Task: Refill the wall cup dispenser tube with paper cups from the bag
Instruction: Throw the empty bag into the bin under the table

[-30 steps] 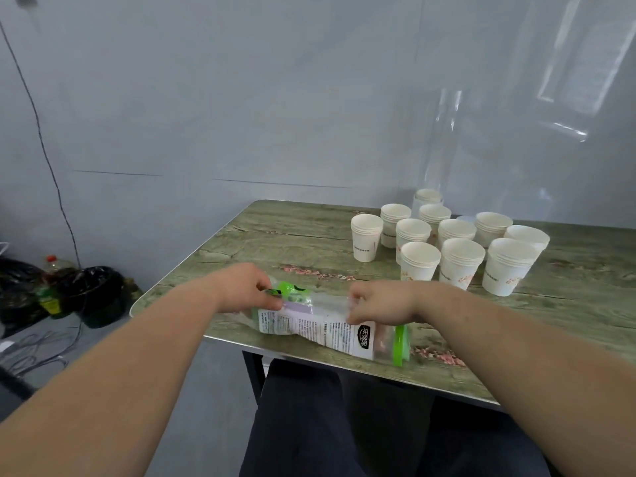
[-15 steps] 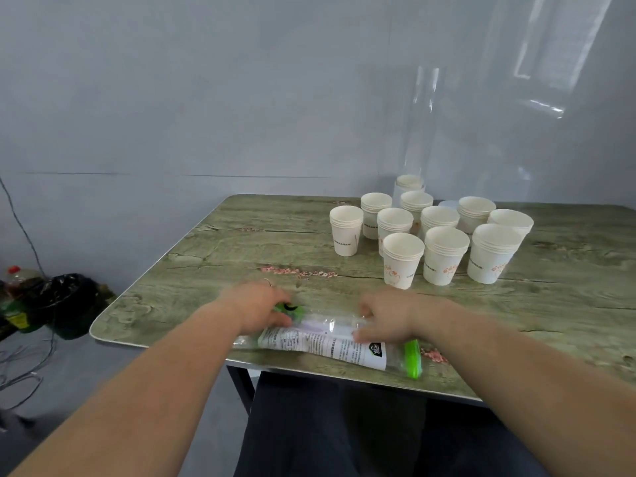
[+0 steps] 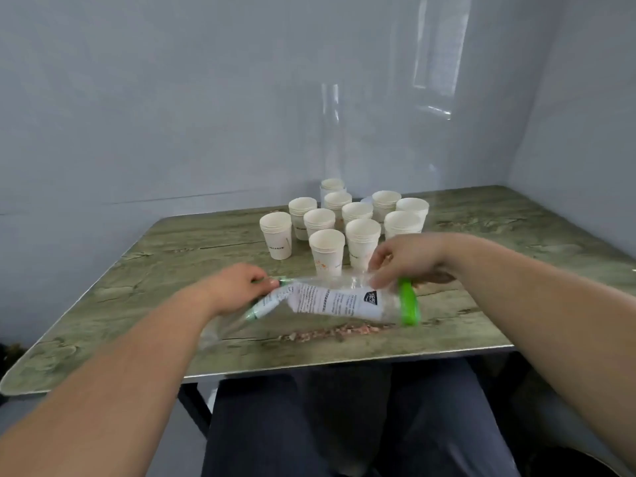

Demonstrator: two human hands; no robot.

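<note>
Plastic bag [image 3: 339, 301] gripped between left hand [image 3: 241, 287], right hand [image 3: 409, 261]

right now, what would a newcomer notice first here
The left hand and right hand hold a clear plastic bag with green ends over the front of the table. Behind it stands a cluster of white paper cups, with a clear tube rising at the wall.

Nearest you, the clear plastic bag [image 3: 337, 301], crumpled, white printed label up and green strips at both ends, stretches left to right, while just beyond it the white paper cups [image 3: 359, 232] stand upright in clustered short stacks before the transparent dispenser tube [image 3: 332, 132] rising at the far side.
</note>
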